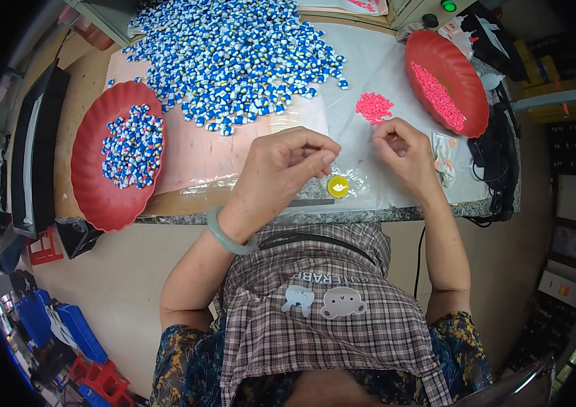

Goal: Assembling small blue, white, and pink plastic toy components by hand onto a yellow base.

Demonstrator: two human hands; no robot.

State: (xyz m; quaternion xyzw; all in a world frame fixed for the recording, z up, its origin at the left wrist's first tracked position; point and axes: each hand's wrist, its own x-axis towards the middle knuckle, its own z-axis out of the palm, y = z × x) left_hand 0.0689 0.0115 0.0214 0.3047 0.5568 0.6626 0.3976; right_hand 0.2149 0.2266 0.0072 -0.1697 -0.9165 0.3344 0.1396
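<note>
Left hand: thumb and forefinger tips close together, just behind the yellow cup; cannot tell whether anything sits between. Right hand: thumb and forefinger curled together, beside the pink pile; contents hidden. Cup near front edge of desk. Blue-white heap crowds the back. Left bowl, red, flanks it; right bowl, likewise red, holds pink pieces. Cables clutter the right edge.
</note>
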